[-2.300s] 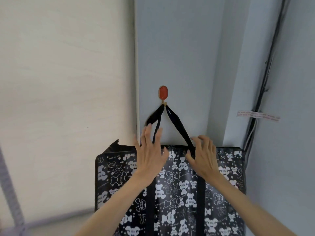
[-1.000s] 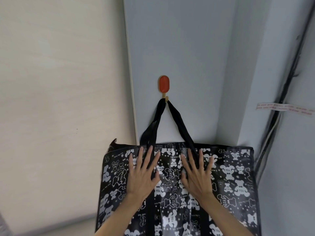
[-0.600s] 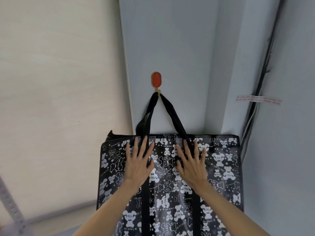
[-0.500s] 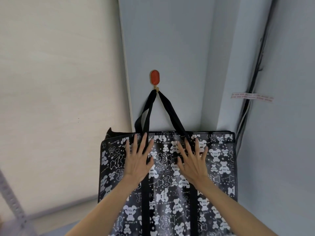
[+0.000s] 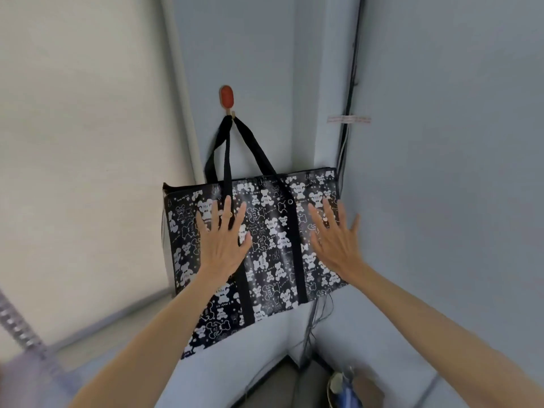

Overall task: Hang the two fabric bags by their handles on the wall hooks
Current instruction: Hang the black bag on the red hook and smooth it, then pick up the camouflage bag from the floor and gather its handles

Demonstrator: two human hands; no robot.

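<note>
A black fabric bag [image 5: 273, 251] printed with white bears hangs against the pale blue wall. Its two black handles [image 5: 235, 142] loop over a small hook with a red oval plate [image 5: 227, 97]. My left hand [image 5: 222, 237] lies flat with spread fingers on the bag's left half. My right hand [image 5: 334, 235] is spread over the bag's right half, fingers apart and holding nothing. Only this one bag and one hook are in view.
A cream roller blind [image 5: 82, 142] fills the left side. A wall corner sits right of the bag, with black cables [image 5: 350, 83] running down it and a taped label [image 5: 348, 119]. Thin wires [image 5: 316, 313] dangle below the bag. Blurred objects [image 5: 350, 384] lie on the floor at bottom right.
The view has pulled back and the whole bag now shows. Both hands stay spread on the bag's front; the right hand has slid toward the bag's right edge.
</note>
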